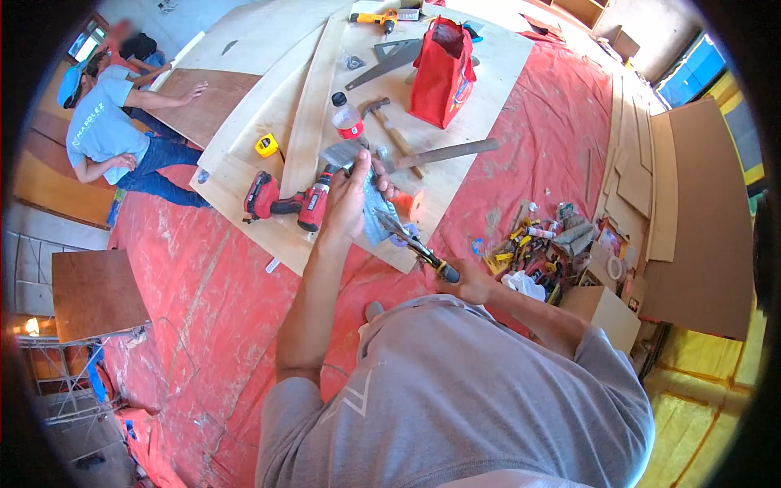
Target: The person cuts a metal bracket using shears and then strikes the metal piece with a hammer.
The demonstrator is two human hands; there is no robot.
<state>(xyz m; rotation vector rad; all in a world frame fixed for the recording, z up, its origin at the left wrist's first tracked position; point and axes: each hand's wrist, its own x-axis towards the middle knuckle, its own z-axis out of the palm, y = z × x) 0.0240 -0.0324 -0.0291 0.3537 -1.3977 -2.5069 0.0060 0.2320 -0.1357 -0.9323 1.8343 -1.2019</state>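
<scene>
My left hand is closed in a pinch above the table's near edge, gripping something small and dark that its fingers mostly hide. My right hand is wrapped around the dark handle of a pair of pliers; their metal jaws point toward my left hand. Behind the left hand lie a clear bluish plastic packet and an orange round object. Just beyond its fingertips is a bottle with a red label. A red cordless drill lies left of my left wrist.
On the plywood table are a hammer, a handsaw, a yellow tape measure, a red bag and a yellow drill. A co-worker stands far left. Tools are piled on the red floor sheet.
</scene>
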